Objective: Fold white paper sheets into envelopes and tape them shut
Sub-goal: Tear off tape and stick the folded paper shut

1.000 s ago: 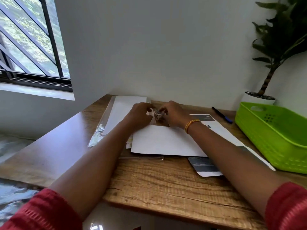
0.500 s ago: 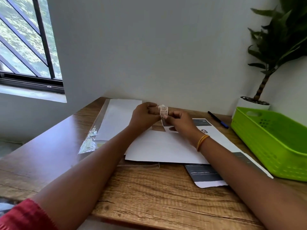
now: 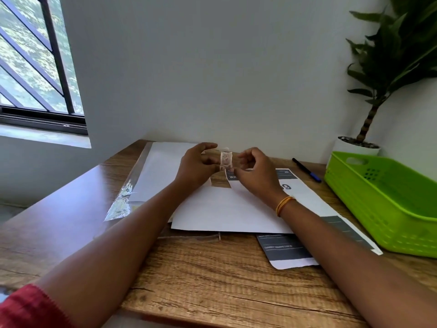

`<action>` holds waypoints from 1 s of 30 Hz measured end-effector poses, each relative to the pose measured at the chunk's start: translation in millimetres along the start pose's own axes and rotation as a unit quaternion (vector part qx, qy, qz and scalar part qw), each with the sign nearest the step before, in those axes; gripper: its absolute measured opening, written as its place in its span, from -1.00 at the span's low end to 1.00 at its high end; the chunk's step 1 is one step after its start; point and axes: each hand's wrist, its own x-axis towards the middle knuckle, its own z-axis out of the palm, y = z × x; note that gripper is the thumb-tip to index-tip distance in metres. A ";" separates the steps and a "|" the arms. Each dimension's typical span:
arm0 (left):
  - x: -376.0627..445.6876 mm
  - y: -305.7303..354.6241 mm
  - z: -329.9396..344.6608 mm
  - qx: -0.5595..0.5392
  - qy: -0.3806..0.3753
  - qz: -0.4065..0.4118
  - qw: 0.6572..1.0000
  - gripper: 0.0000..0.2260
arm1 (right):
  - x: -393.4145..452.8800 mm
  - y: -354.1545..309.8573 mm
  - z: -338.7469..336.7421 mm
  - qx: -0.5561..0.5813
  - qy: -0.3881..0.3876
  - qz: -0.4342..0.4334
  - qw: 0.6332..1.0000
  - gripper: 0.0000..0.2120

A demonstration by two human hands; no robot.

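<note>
A small roll of clear tape (image 3: 226, 160) stands on edge between my two hands, above the far part of the table. My left hand (image 3: 197, 165) pinches its left side. My right hand (image 3: 254, 171) grips its right side and lower edge with the fingertips. Below them lies a white paper sheet (image 3: 227, 209) flat on the wooden table (image 3: 212, 275). A second white sheet (image 3: 163, 166) lies further left, partly under my left hand. I cannot tell whether a strip of tape is pulled free.
A printed sheet with grey bands (image 3: 307, 235) lies under the white one, to the right. A green plastic basket (image 3: 387, 202) stands at the right edge, a blue-capped pen (image 3: 306, 169) beside it, a potted plant (image 3: 369, 129) behind. A clear plastic sleeve (image 3: 123, 200) lies left.
Both hands have lifted the tape roll off the paper and turned it upright. The camera has come closer and tilted slightly.
</note>
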 end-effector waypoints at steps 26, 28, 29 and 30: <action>-4.0 2.6 -3.5 0.103 -0.045 0.094 0.989 -0.61 | -0.7 -3.3 -3.6 0.031 0.007 -0.036 0.999 -0.92; -3.4 1.2 -4.5 0.104 -0.039 0.091 0.990 -0.67 | -1.2 -3.2 -3.7 0.005 0.008 -0.065 0.998 -0.94; -3.7 0.6 -4.7 0.107 -0.039 0.090 0.989 -0.69 | -1.7 -3.2 -3.8 -0.007 0.008 -0.079 0.997 -0.95; -4.1 0.5 -4.7 0.110 -0.041 0.090 0.989 -0.71 | -2.2 -3.2 -3.8 -0.015 0.006 -0.091 0.996 -0.96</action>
